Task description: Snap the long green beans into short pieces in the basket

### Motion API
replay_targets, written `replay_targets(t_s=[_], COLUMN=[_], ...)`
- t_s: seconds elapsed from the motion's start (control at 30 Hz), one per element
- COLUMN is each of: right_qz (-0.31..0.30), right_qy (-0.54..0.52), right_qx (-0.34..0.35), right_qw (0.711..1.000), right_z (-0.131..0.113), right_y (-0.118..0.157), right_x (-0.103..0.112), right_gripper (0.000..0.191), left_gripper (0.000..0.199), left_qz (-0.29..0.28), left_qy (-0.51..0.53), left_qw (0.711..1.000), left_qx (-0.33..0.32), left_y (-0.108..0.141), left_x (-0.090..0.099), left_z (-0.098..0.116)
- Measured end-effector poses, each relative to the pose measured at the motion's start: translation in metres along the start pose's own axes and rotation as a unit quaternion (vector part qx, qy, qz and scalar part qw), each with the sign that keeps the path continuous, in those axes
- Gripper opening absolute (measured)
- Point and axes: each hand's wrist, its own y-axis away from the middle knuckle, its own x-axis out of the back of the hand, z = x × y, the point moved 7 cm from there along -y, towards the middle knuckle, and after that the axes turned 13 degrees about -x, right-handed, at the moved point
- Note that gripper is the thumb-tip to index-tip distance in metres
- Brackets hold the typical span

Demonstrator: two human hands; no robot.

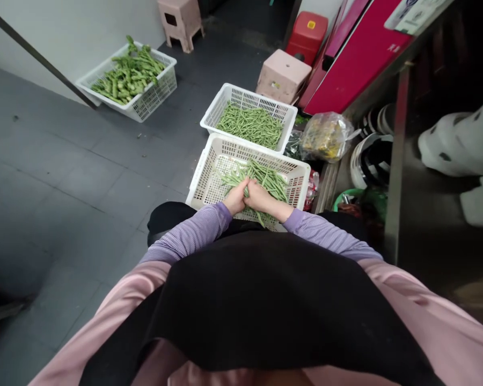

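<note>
My left hand (236, 198) and my right hand (259, 195) meet over the near white plastic basket (204, 181), their fingers closed together. Long green beans (232, 177) stick out beyond the left fingers, and a few poke out below the right hand. A loose pile of the same beans (270, 179) lies in the basket, just past the right hand. How the fingertips grip single beans is too small to make out.
Touching the near basket's far side is a second white basket (210, 113) of short bean pieces. Another basket (158, 92) at the far left holds thick green stalks (129, 75). Stools (285, 75), a tied plastic bag (328, 136) and a metal rack (396, 161) stand to the right.
</note>
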Motion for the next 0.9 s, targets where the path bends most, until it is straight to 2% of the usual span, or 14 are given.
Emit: replay_targets(t_s=[0.07,0.13,0.2,0.27,0.33,0.4,0.57,0.7,0.83,0.9], right_qz=[-0.032,-0.097,-0.175,-0.22,-0.212,-0.175,-0.124,-0.107,-0.14,-0.129], right_qy=[-0.038,-0.115,-0.205,-0.289,-0.354,-0.404,-0.444,-0.433,-0.493,-0.528], right_qx=[0.024,0.04,0.012,-0.044,-0.084,-0.091,-0.051,-0.072,-0.096,-0.099], right_qw=[0.998,0.988,0.963,0.931,0.907,0.893,0.886,0.892,0.853,0.834], right_z=[-0.003,-0.001,0.01,0.027,0.044,0.056,0.062,0.072,0.083,0.085], right_y=[0.008,0.015,0.025,0.037,0.049,0.057,0.065,0.06,0.057,0.056], right_x=[0.005,0.011,0.013,0.011,0.008,0.007,0.014,0.025,0.027,0.027], right_gripper=[0.069,0.065,0.057,0.046,0.029,0.02,0.03,0.045,0.06,0.063], left_gripper=[0.039,0.039,0.039,0.039,0.04,0.041,0.047,0.045,0.04,0.039], left_qz=[0.033,0.056,0.072,0.076,0.068,0.059,0.081,0.107,0.102,0.091], left_qy=[0.069,0.123,0.136,0.119,0.085,0.066,0.127,0.107,0.074,0.067], left_qw=[0.996,0.988,0.986,0.99,0.993,0.994,0.985,0.984,0.985,0.987], left_qx=[0.052,0.08,0.058,0.012,-0.037,-0.07,-0.081,-0.098,-0.114,-0.113], left_y=[0.003,0.002,-0.003,-0.008,-0.013,-0.017,-0.024,-0.026,-0.022,-0.02], left_x=[0.005,0.013,0.025,0.037,0.046,0.051,0.058,0.059,0.055,0.053], left_z=[-0.002,0.003,0.016,0.031,0.044,0.051,0.047,0.048,0.057,0.059])
